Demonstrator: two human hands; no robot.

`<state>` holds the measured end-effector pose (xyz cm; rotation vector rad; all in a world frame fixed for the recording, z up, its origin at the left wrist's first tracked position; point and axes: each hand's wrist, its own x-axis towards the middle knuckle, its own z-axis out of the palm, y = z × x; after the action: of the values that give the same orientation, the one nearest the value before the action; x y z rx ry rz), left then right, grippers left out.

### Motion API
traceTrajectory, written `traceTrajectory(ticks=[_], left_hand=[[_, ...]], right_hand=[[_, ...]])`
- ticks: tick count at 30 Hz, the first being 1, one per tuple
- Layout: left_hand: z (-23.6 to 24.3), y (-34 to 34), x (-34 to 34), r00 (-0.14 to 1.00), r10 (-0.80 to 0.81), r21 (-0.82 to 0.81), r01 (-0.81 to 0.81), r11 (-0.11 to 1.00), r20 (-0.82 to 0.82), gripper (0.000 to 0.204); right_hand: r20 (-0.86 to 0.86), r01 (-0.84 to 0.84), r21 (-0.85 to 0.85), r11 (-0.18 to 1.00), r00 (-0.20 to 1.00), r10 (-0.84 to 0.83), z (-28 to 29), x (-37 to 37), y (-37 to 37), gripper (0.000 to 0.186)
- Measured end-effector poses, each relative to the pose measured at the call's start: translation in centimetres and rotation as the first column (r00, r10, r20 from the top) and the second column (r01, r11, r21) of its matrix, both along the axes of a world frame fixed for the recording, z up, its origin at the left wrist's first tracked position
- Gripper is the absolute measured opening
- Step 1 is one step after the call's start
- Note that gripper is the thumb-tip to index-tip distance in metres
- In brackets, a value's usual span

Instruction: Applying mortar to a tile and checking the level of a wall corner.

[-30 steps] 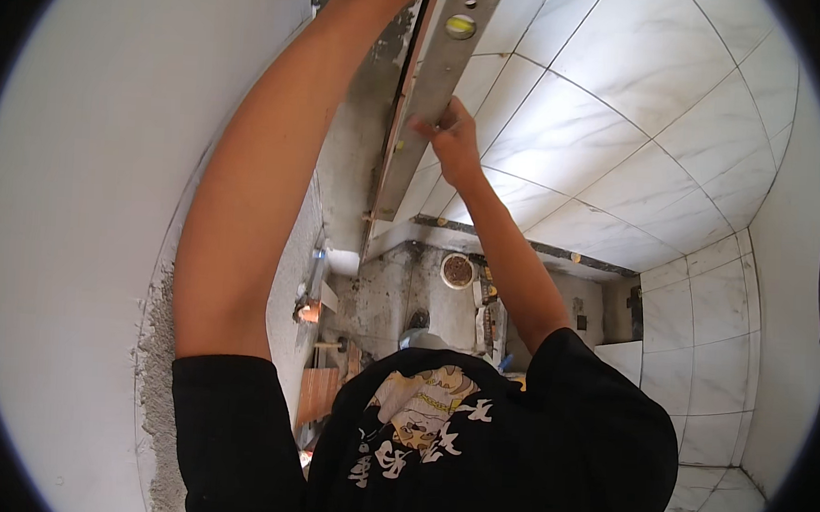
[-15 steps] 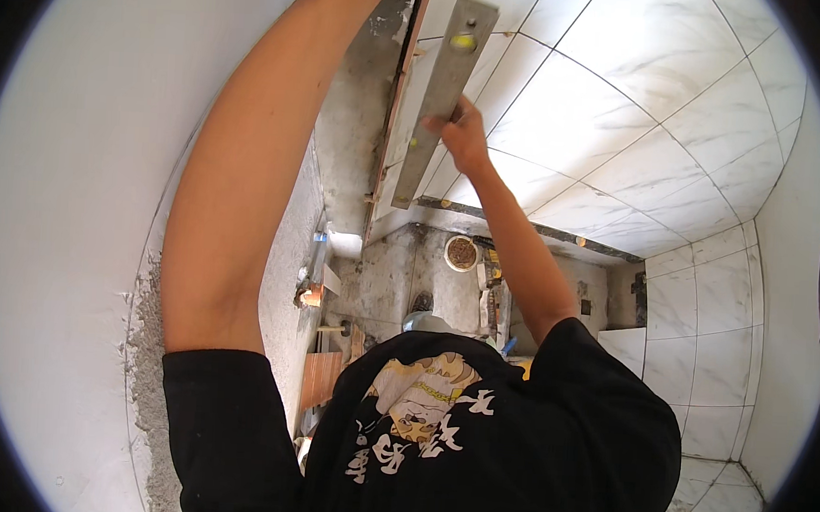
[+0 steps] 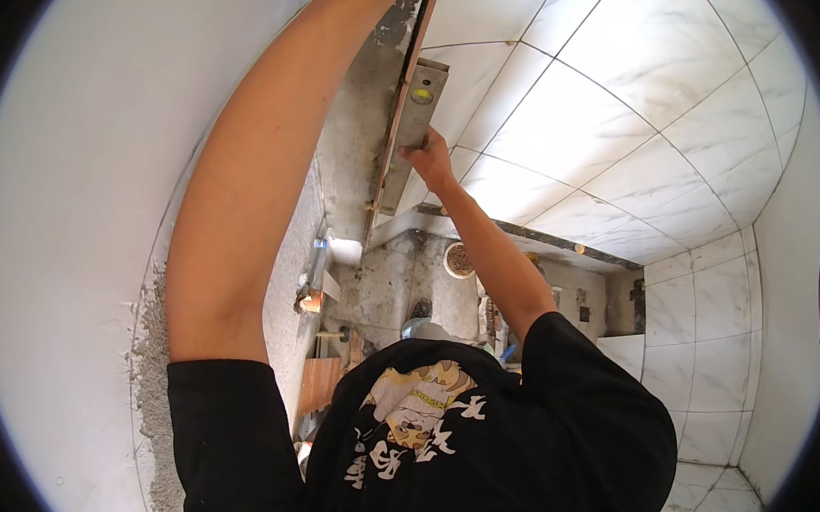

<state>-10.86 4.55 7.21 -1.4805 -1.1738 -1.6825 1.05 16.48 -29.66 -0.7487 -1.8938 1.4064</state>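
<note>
The person wore a black cloth T-shirt with loose, plain short sleeves, its front printed with a tan-and-yellow cartoon animal figure and chunky whitish brush-style characters.

Left arm raised high, left hand cut off at view's upper edge. Right arm extended forward and inward; right hand closed in grip, fingers bent.

Spirit level, one. Grey metal bar, straight and narrow, with squared upper end. Round window with yellow-green vial above the right hand; small hole beyond it. Gripped along its length, thumb across the face; posed aslant, lower end leaning leftward below the hand.
</note>
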Motion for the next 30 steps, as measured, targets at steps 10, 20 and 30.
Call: traceTrajectory(ticks=[10, 20, 30], left_hand=[[0.0, 0.0, -0.1, 0.999, -0.03, -0.034, 0.031, 0.999, 0.029, 0.039], [-0.3, 0.5, -0.6, 0.999, 0.017, 0.061, -0.015, 0.998, -0.041, 0.039], [-0.3, 0.7, -0.7, 0.999, 0.035, 0.048, -0.034, 0.998, -0.037, 0.037]], right_hand=[[0.13, -0.044, -0.134, 0.99, 0.99, 0.062, -0.6, 0.3, -0.9, 0.036], [0.078, -0.111, -0.184, 0.977, 0.989, 0.127, -1.9, -0.1, 0.8, 0.036], [0.208, -0.089, -0.208, 0.974, 0.969, 0.133, -0.7, 0.2, 0.7, 0.035]])
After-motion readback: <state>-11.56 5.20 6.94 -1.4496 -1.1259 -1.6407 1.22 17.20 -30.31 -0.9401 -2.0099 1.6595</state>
